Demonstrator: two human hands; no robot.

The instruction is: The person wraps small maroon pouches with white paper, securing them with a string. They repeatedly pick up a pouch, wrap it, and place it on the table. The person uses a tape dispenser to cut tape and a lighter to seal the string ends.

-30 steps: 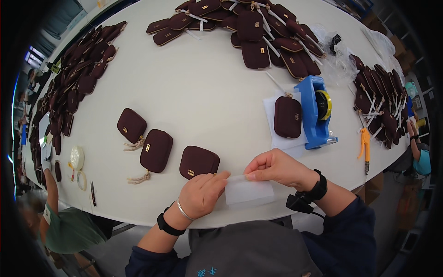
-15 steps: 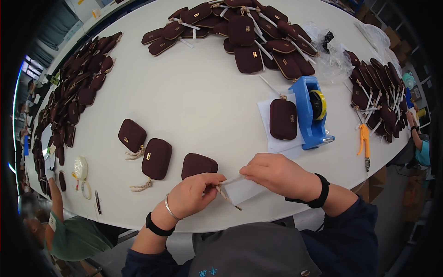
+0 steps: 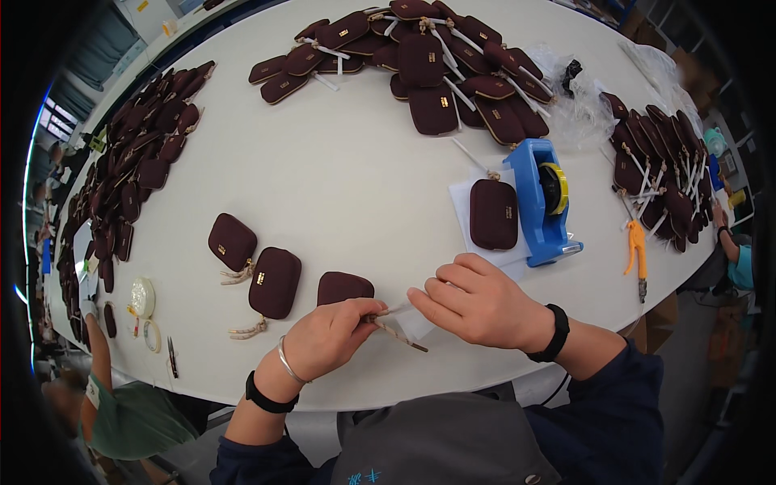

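Observation:
My left hand (image 3: pixel 338 333) is closed in a pinch on a beige cord (image 3: pixel 406 338), whose thin end sticks out below the fingers. Right beside it, my right hand (image 3: pixel 481 305) is closed with bent fingers on a thin white sheet (image 3: pixel 415 325) that meets the cord between the two hands. Just past my left fingertips lies a dark maroon zip pouch (image 3: pixel 345 287); whether the cord joins it is hidden. Two more maroon pouches (image 3: pixel 275 283) with loose beige tassels lie to the left. Another pouch (image 3: pixel 493 214) rests on white paper (image 3: pixel 461 202), ahead of my right hand.
A blue tape dispenser (image 3: pixel 537 206) stands beyond my right hand. Orange-handled tool (image 3: pixel 635 246) lies farther right. Pouches with white-wrapped cords are heaped at the back (image 3: pixel 424 65) and right (image 3: pixel 659 170); another heap (image 3: pixel 133 162) runs along the left. Co-workers sit at both sides.
My right hand has curled its fingers and shifted slightly left and up against the cord. Less of the white sheet shows. My left hand has moved a little left, still pinching.

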